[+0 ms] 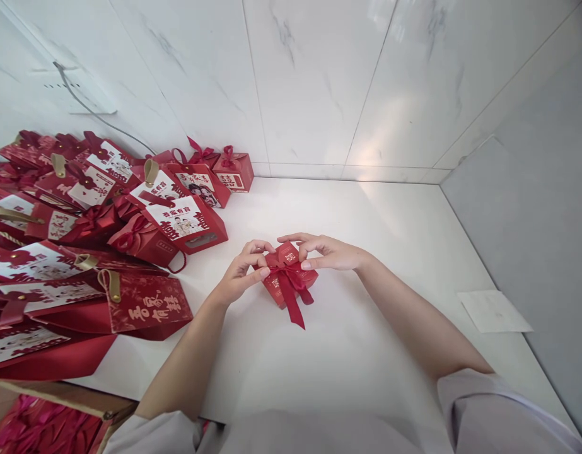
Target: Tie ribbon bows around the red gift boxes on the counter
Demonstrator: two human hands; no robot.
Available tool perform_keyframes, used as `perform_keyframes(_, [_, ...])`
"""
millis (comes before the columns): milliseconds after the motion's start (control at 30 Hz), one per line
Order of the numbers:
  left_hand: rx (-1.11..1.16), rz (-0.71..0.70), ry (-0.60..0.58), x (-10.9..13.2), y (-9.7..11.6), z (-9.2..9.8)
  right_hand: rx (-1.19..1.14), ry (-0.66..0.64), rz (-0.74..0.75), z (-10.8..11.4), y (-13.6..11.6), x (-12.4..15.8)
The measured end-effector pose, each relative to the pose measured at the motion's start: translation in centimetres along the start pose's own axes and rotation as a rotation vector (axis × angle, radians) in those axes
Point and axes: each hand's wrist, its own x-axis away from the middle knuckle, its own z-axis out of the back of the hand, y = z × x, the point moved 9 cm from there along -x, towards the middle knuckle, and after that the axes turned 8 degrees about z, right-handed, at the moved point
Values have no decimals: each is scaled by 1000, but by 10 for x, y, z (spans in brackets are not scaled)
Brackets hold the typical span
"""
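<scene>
A small red gift box (287,253) with pale printed characters sits on the white table in front of me. A dark red ribbon bow (289,270) is tied over its top, and its two tails (296,309) hang toward me. My left hand (247,270) is at the box's left side, thumb and fingers closed on the bow's left loop. On the other side, my right hand (329,252) pinches at the bow's right loop, with its index finger stretched over the box's far edge. Fingers partly hide both loops.
Red gift boxes (151,239), many with ribbons or handle straps, crowd the table's left side. A cardboard carton (68,394) of red ribboned pieces stands at lower left. White paper (494,311) lies at right. A cable (96,116) runs down the marbled wall (314,82).
</scene>
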Motion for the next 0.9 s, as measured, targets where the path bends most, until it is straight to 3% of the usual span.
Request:
perform_keyframes(233, [-249,16,21,2,18,2,59,-55,-9,-6,-4,-1])
perform_keyframes(400, [-588,-98,67,8,44,4,112,-90,0,-9,-7,-2])
perform_keyframes(567, [-878,-211,208,13,56,4,115,-80,-28,-8,-6,-1])
perform_keyframes(667, [-741,-184,238,11,52,8,90,-36,-56,-4,-4,0])
perform_keyframes(800, [-414,-71,127,7,34,8,73,-27,-63,-5,-6,0])
perform_keyframes(900, [-293,-14,107,5,23,10,100,-26,-57,-6,-9,0])
